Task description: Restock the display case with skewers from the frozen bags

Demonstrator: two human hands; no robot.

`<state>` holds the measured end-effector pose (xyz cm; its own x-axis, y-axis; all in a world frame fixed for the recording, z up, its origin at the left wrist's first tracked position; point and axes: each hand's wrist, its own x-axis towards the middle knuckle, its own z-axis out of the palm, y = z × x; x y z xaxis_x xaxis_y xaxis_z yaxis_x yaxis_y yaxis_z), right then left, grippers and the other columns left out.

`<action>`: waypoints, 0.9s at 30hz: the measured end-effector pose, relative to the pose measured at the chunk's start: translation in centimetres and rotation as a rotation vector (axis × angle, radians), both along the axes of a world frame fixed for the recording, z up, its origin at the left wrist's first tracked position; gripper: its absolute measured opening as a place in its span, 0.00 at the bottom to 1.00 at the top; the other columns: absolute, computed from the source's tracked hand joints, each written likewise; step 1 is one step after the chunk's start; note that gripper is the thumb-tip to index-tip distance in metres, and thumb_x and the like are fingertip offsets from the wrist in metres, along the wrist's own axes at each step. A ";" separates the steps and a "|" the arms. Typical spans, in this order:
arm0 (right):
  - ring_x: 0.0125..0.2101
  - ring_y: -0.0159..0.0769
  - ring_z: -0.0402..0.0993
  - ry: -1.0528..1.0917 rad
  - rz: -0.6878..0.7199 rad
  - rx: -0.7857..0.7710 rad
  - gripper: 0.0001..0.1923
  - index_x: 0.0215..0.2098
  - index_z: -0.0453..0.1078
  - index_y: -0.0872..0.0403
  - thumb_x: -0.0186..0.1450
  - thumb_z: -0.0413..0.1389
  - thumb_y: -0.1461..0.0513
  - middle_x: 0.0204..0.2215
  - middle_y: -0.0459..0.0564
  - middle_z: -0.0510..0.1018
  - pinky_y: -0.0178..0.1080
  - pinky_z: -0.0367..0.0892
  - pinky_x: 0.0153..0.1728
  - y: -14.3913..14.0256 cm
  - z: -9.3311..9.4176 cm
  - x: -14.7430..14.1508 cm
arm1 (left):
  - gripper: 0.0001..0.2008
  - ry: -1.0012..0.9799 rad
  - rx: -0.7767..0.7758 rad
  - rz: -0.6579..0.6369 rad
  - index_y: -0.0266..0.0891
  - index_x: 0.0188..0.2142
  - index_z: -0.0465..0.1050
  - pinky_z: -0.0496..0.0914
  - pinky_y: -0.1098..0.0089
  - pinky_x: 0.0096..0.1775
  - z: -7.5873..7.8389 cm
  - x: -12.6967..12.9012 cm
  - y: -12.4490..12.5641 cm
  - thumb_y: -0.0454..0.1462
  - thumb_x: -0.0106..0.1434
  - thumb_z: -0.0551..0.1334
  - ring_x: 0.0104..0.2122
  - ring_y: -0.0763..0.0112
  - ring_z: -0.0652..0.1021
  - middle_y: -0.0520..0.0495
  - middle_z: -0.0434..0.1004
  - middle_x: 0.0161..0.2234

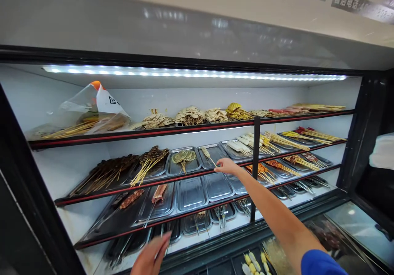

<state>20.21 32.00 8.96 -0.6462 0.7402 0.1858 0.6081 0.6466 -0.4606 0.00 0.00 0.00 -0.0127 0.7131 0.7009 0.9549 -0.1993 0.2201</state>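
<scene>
The right hand (227, 166) is stretched far forward into an open display fridge (197, 53), with the fingers curled down at the front edge of the second shelf (147, 184). It touches the thin wooden stick of a single skewer (208, 155) that lies in a shallow steel tray (215, 154); I cannot tell if the fingers really pinch the stick or only rest on it. The arm is bare, with a blue sleeve (320, 263) at the shoulder.

The left hand (150, 256) is low, at the bottom edge of the view, in front of the lowest shelf. Its fingers are pressed together and point up to the right, and thin metal sticks (161, 248) seem to pass behind them, but the grip is not clear.

The trays are rectangular, shiny metal with rounded corners, and several are bare. To the left lie dark meat skewers (107, 172) on bamboo sticks, and flat green round pieces (184, 156). On the top shelf a clear, wrinkled plastic bag (89, 111) covers a bundle of sticks; it has an orange corner and a white label with dark characters, too much cut off to read. A strip of white lights (197, 73) runs under the roof. Above, large dark characters and small grey writing with the number 1999 show.
</scene>
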 end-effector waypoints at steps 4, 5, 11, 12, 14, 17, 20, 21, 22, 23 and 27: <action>0.24 0.27 0.70 0.151 0.157 -0.033 0.17 0.44 0.71 0.58 0.56 0.57 0.64 0.25 0.45 0.77 0.30 0.63 0.29 0.2 -1.1 1.0 | 0.13 -0.007 -0.028 -0.031 0.46 0.44 0.73 0.67 0.64 0.47 5.7 1.7 10.0 0.39 0.64 0.52 0.43 0.66 0.75 0.48 0.78 0.41; 0.25 0.28 0.70 0.169 0.173 0.014 0.15 0.42 0.72 0.58 0.56 0.57 0.63 0.26 0.46 0.77 0.30 0.63 0.30 0.2 -1.3 1.0 | 0.13 0.026 -0.052 -0.042 0.44 0.44 0.74 0.66 0.64 0.46 7.0 2.3 12.7 0.39 0.64 0.52 0.42 0.65 0.75 0.47 0.78 0.41; 0.39 0.35 0.69 0.103 0.200 0.383 0.14 0.40 0.73 0.53 0.61 0.54 0.55 0.35 0.50 0.77 0.35 0.61 0.40 0.2 -1.3 0.2 | 0.13 0.260 -0.370 0.121 0.40 0.38 0.77 0.63 0.62 0.44 9.8 3.9 22.4 0.32 0.61 0.53 0.40 0.60 0.74 0.42 0.78 0.37; 0.38 0.35 0.68 0.087 0.206 0.400 0.14 0.42 0.73 0.52 0.62 0.53 0.54 0.35 0.50 0.77 0.35 0.60 0.39 0.2 -1.2 0.1 | 0.13 0.276 -0.420 0.119 0.41 0.37 0.77 0.63 0.64 0.43 9.8 3.7 23.1 0.31 0.60 0.54 0.40 0.61 0.74 0.42 0.79 0.37; 0.37 0.35 0.68 0.074 0.224 0.416 0.15 0.43 0.72 0.51 0.63 0.51 0.54 0.33 0.48 0.78 0.35 0.60 0.38 0.3 -1.1 0.0 | 0.12 0.296 -0.495 0.075 0.42 0.35 0.78 0.64 0.68 0.40 10.2 2.9 24.1 0.31 0.57 0.57 0.38 0.64 0.75 0.45 0.79 0.36; 0.35 0.35 0.68 0.087 0.233 0.382 0.16 0.43 0.72 0.52 0.62 0.52 0.53 0.31 0.48 0.77 0.35 0.59 0.37 0.7 -1.2 0.0 | 0.10 0.316 -0.593 -0.004 0.44 0.33 0.79 0.64 0.74 0.34 11.2 1.8 25.4 0.33 0.55 0.60 0.33 0.69 0.76 0.50 0.80 0.32; 0.35 0.35 0.68 0.117 0.263 0.337 0.14 0.38 0.73 0.54 0.61 0.53 0.54 0.31 0.50 0.77 0.35 0.60 0.37 1.2 -1.7 0.2 | 0.08 0.333 -0.638 -0.036 0.44 0.33 0.79 0.64 0.75 0.33 11.8 1.2 26.4 0.35 0.52 0.64 0.33 0.69 0.75 0.50 0.79 0.31; 0.35 0.35 0.68 0.132 0.273 0.334 0.14 0.37 0.74 0.54 0.61 0.53 0.54 0.31 0.50 0.77 0.35 0.60 0.37 1.4 -2.0 0.2 | 0.08 0.336 -0.632 -0.034 0.43 0.33 0.79 0.64 0.75 0.34 11.8 1.1 26.6 0.36 0.52 0.64 0.34 0.68 0.75 0.49 0.79 0.31; 0.35 0.35 0.68 0.151 0.273 0.339 0.13 0.36 0.74 0.54 0.60 0.53 0.55 0.31 0.51 0.77 0.35 0.61 0.37 1.5 -2.2 0.3 | 0.08 0.336 -0.619 -0.026 0.43 0.34 0.79 0.64 0.74 0.35 11.6 1.1 26.7 0.37 0.52 0.65 0.36 0.66 0.75 0.48 0.79 0.32; 0.35 0.35 0.68 0.169 0.263 0.348 0.13 0.36 0.74 0.54 0.60 0.54 0.55 0.31 0.51 0.77 0.36 0.61 0.38 1.7 -2.4 0.4 | 0.09 0.333 -0.603 -0.013 0.43 0.35 0.79 0.64 0.73 0.36 11.3 1.1 26.8 0.38 0.53 0.64 0.37 0.65 0.74 0.48 0.79 0.33; 0.36 0.36 0.69 0.189 0.190 0.349 0.11 0.34 0.74 0.55 0.58 0.54 0.58 0.31 0.51 0.77 0.36 0.61 0.39 2.8 -2.7 1.2 | 0.09 0.297 -0.551 0.038 0.43 0.35 0.78 0.64 0.72 0.38 10.0 1.1 26.9 0.39 0.55 0.63 0.37 0.65 0.74 0.46 0.78 0.34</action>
